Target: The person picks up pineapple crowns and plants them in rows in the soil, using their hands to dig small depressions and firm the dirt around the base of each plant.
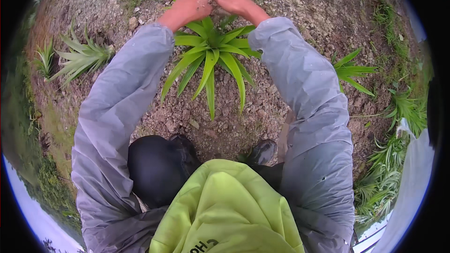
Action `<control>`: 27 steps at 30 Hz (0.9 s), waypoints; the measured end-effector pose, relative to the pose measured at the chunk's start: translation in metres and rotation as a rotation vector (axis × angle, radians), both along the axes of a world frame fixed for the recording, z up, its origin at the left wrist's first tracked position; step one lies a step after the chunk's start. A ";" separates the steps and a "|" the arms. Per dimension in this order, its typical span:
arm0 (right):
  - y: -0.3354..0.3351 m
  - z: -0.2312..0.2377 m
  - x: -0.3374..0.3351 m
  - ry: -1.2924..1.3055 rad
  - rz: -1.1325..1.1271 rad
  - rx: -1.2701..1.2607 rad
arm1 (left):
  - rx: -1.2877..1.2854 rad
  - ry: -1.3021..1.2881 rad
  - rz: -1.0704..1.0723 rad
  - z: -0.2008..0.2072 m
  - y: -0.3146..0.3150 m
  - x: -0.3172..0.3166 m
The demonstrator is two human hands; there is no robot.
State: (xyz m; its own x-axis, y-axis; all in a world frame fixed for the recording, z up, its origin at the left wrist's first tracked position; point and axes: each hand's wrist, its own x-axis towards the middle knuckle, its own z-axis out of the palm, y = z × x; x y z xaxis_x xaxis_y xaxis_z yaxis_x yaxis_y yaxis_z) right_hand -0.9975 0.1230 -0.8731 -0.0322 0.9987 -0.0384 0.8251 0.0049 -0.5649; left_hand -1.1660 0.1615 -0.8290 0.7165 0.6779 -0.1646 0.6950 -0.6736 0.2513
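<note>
A young pineapple plant [213, 49] with bright green, spreading leaves stands in the stony brown soil in front of me. Both my arms, in grey sleeves, reach around it to its far side. My left hand [192, 4] is closed with its back up, and its fingertips are hidden. Close beside it, my right hand [232, 3] is also closed, its fingers bent and pointing left toward the left hand. Whatever is between the fingers, if anything, is too small or hidden to name. The plant's rear leaves pass under my wrists.
Uprooted-looking pineapple plants [84, 56] lie on the soil at left. Another green plant [354, 71] stands at right, beyond my right sleeve. Farther right are a heap of leafy plants [384, 178] and a pale sheet [415, 173]. My dark boot [263, 151] is below the plant.
</note>
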 end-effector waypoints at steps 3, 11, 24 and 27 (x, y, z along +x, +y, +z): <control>0.024 0.022 0.020 -0.016 0.135 -0.025 | 0.128 -0.200 -0.047 0.012 0.003 -0.021; 0.035 0.030 0.010 -0.213 0.555 -0.316 | 0.156 -0.598 -0.010 0.128 -0.042 -0.043; 0.026 0.039 -0.031 -0.408 0.558 -0.684 | -0.232 -0.717 0.843 0.146 -0.151 -0.215; 0.014 0.071 0.010 -0.274 0.345 -0.542 | -0.291 -0.615 0.955 0.160 -0.182 -0.250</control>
State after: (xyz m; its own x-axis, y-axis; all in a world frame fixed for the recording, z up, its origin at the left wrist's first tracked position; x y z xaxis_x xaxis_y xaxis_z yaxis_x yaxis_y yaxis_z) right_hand -0.9879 0.1369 -0.8017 -0.2620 0.7708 -0.5808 0.9403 0.0686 -0.3333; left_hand -1.4155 -0.0203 -0.6694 -0.0497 0.9774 -0.2054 0.5949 0.1942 0.7800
